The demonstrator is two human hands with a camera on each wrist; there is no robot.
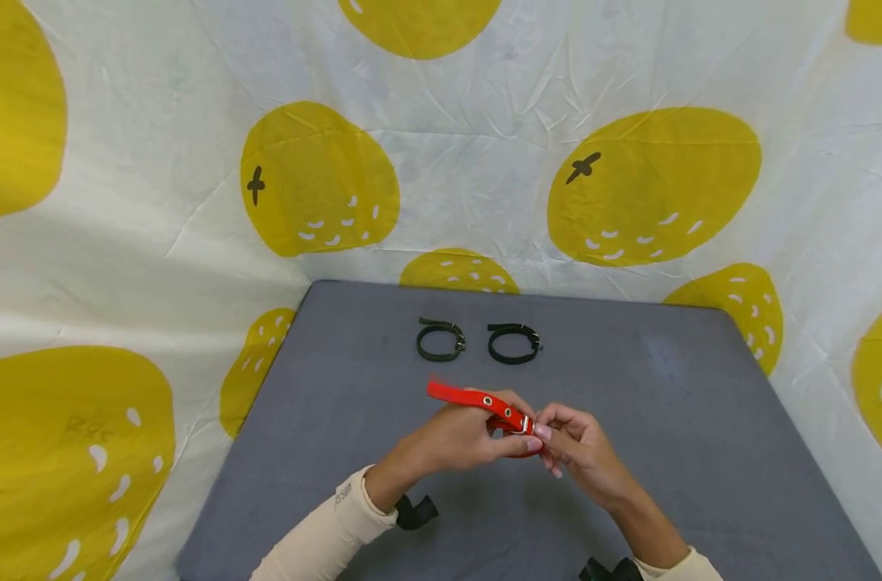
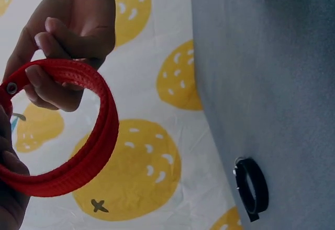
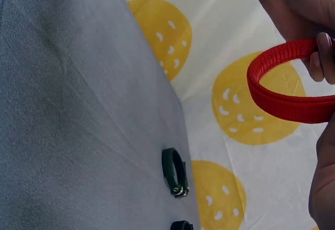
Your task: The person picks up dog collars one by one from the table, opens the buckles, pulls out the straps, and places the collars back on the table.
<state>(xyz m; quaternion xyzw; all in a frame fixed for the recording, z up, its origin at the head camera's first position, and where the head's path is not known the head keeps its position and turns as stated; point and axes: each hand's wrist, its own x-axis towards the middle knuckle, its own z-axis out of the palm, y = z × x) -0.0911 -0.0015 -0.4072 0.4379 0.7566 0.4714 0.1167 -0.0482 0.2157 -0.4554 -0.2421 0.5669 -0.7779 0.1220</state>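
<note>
A red collar point(image 1: 509, 415) with metal eyelets and a silver buckle point(image 1: 524, 424) is held up above the table, formed into a loop with its strap end sticking out to the left. My left hand point(image 1: 458, 436) grips it from the left, thumb near the buckle. From the right, my right hand point(image 1: 582, 448) pinches the collar beside the buckle. In the left wrist view the padded red loop point(image 2: 107, 128) hangs between both hands. The right wrist view also shows the red loop point(image 3: 261, 86), its buckle out of frame.
Toward the back of the grey table point(image 1: 368, 339) lie two buckled collars: a dark green collar point(image 1: 435, 355) on the left and a black collar point(image 1: 512, 359) on the right. Behind the table hangs a white cloth point(image 1: 470, 186) printed with yellow fruit.
</note>
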